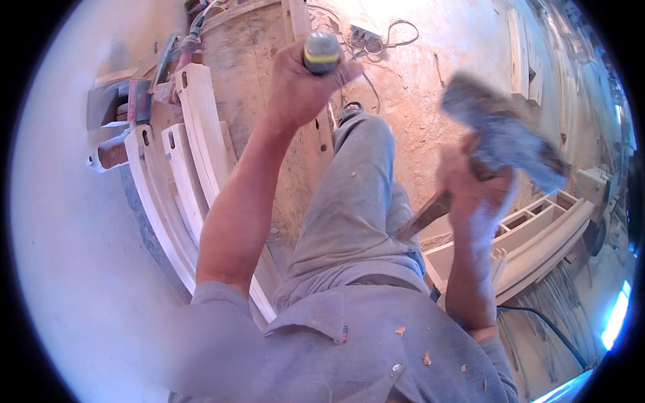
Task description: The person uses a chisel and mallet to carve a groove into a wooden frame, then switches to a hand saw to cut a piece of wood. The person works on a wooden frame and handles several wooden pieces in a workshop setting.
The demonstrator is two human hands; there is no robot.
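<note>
My left hand (299, 87) is closed around an upright chisel (321, 55), ahead of me and left of centre. Its grey butt with a yellow band faces up; the blade is hidden below the fist. Beneath that hand runs a pale wooden beam (323, 138) with dark slots cut in it. On the right, my right hand (478, 191) grips a hammer (514, 138), raised off to the side. The big grey hammer head is smeared by motion, and the wooden handle slants down toward my thigh. Hammer and chisel are apart.
Curved pale timbers (201, 127) with slotted ends lie at left beside a red tool (189, 50). A power strip (365, 33) with cords rests on the dusty floor ahead. Slatted wooden frames (537, 232) stand at lower right; planks (524, 57) lie at far right.
</note>
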